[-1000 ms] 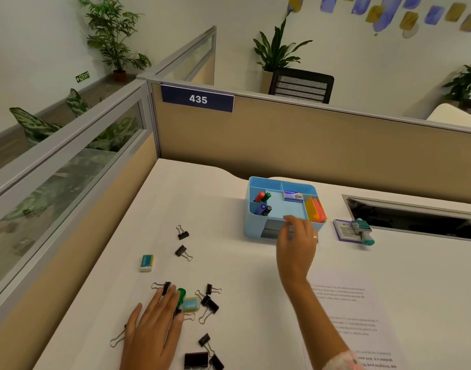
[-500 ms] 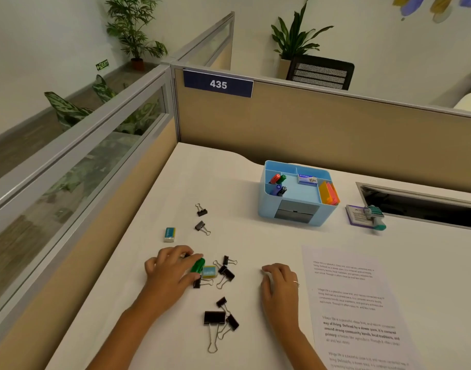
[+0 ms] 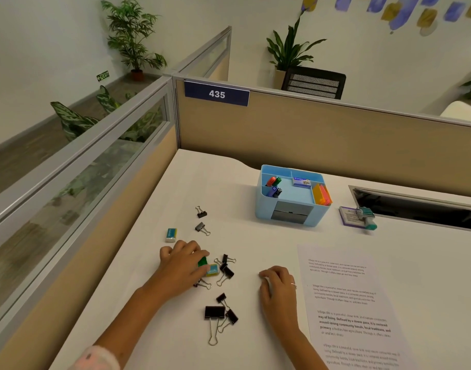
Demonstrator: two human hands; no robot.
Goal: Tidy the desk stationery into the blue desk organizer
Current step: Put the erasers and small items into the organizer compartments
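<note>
The blue desk organizer (image 3: 263, 206) stands at the back of the white desk, holding markers, a small box and coloured sticky notes. Black binder clips lie scattered in front, the largest one (image 3: 214, 312) nearest me. My left hand (image 3: 182, 265) is curled over a small green item (image 3: 202, 261) among the clips, fingertips touching it. Beside it lies a blue-and-yellow eraser (image 3: 212, 269). A second eraser (image 3: 171, 234) sits further left. My right hand (image 3: 278, 289) rests on the desk with fingers curled, holding nothing.
A printed sheet of paper (image 3: 346, 303) lies at the right. A purple pad with a teal-capped item (image 3: 358, 216) sits right of the organizer. A dark cable slot (image 3: 416, 206) opens at the back right. Partition walls bound the desk at left and back.
My right hand drew back from the organizer to the desk near me. My left hand curled onto the green item. The view shifted slightly.
</note>
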